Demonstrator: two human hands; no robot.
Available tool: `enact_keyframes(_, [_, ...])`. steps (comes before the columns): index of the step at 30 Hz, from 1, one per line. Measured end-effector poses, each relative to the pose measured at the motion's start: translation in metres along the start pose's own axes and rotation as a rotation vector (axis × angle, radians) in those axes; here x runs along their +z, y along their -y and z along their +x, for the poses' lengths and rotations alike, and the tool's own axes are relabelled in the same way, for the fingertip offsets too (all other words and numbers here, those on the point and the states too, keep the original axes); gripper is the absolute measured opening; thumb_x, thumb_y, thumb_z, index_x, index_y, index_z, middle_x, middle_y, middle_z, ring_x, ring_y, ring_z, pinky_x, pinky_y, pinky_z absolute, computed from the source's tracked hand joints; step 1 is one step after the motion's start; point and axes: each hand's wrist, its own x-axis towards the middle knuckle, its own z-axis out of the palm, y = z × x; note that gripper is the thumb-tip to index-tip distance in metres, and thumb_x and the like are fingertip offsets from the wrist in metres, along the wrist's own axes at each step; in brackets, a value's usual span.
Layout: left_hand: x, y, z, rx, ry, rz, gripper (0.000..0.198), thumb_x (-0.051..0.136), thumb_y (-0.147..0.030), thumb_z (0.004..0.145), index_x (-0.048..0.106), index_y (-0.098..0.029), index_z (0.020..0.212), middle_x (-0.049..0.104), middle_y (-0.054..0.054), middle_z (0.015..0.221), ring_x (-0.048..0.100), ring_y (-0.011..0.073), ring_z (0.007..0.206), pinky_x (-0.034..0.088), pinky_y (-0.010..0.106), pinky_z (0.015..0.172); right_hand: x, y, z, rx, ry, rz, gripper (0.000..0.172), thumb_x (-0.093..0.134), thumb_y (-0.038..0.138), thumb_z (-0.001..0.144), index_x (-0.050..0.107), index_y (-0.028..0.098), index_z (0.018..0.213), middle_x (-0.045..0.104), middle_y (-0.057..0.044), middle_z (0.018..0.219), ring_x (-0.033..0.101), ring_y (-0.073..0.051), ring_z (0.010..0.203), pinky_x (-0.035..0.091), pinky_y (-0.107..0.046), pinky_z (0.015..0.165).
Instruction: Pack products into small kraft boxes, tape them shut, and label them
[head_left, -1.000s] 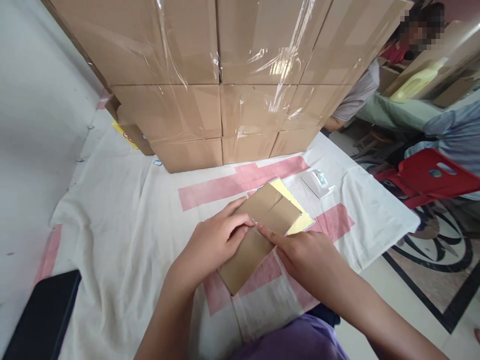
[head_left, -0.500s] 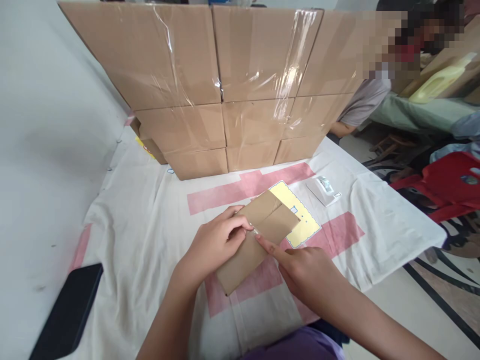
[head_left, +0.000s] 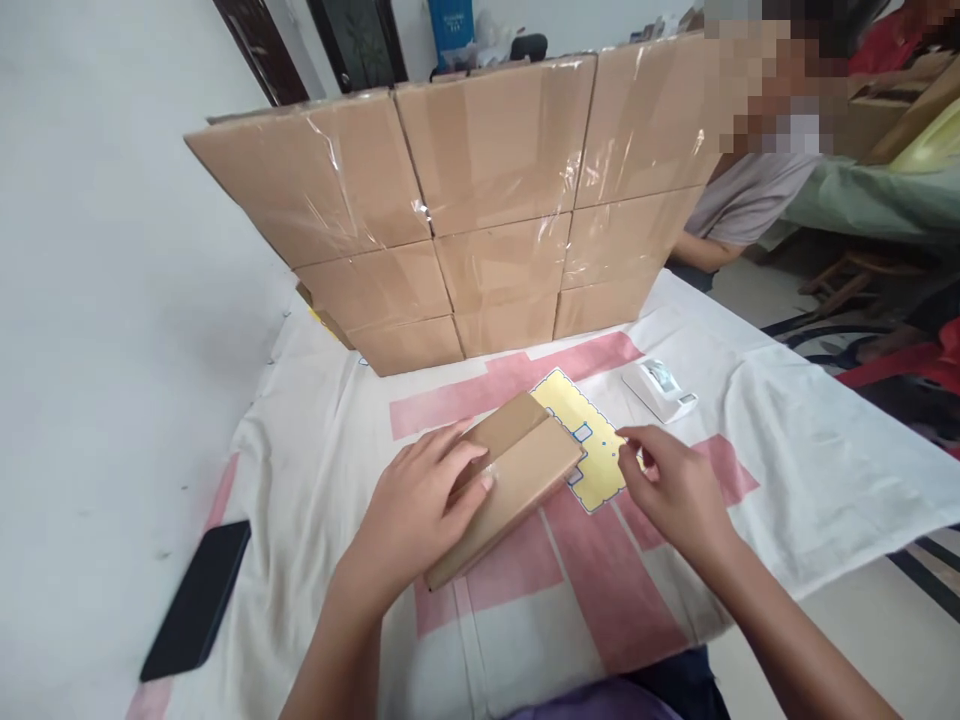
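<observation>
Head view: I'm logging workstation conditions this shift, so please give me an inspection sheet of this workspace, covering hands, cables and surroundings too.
Surface: white cloth with pink patches, wrinkled toward the left.
Work items: flat cardboard box, overlapping a yellow scalloped-edged sheet in this view.
Clutter: black phone at far left; white dispenser, apparently for tape, beyond the sheet.
Hands: left hand rests on the box; right hand is curled at the sheet's right corner, contact unclear.
Cables: nothing seen.
Surroundings: taped cardboard cartons behind; co-worker's sleeve and wooden stool to the right.
</observation>
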Motion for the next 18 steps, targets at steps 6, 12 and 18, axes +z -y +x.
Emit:
enact_keyframes(6, [0.008, -0.015, -0.014, -0.171, 0.090, 0.199, 0.105, 0.065, -0.068, 0.077, 0.023, -0.017, 0.159, 0.033, 0.015, 0.164, 0.039, 0.0380, 0.147, 0.040, 0.058, 0.114, 0.018, -0.031, 0.055, 0.376, 0.398, 0.220, 0.039, 0.057, 0.044, 0.091, 0.062, 0.016, 0.117, 0.074, -0.013, 0.105, 0.070, -0.024, 0.085, 0.049, -0.032, 0.066])
enact_keyframes(12, [0.013, -0.012, -0.028, -0.119, 0.045, 0.289, 0.097, 0.067, -0.058, 0.080, 0.022, -0.028, 0.160, 0.027, 0.010, 0.168, 0.047, 0.0377, 0.141, 0.049, 0.055, 0.106, 0.052, -0.051, 0.061, 0.428, 0.621, 0.629, 0.027, 0.059, 0.039, 0.088, 0.062, 0.018, 0.104, 0.075, -0.005, 0.079, 0.063, -0.016, 0.063, 0.046, -0.026, 0.058])
enact_keyframes(18, [0.030, -0.007, -0.039, -0.061, -0.064, 0.360, 0.079, 0.061, -0.050, 0.088, 0.027, -0.035, 0.158, 0.030, 0.007, 0.167, 0.038, 0.0380, 0.148, 0.043, 0.060, 0.112, 0.056, -0.072, 0.054, 0.401, 0.422, 0.575, 0.026, 0.055, 0.038, 0.088, 0.062, 0.020, 0.105, 0.073, -0.002, 0.079, 0.065, -0.018, 0.067, 0.048, -0.029, 0.062])
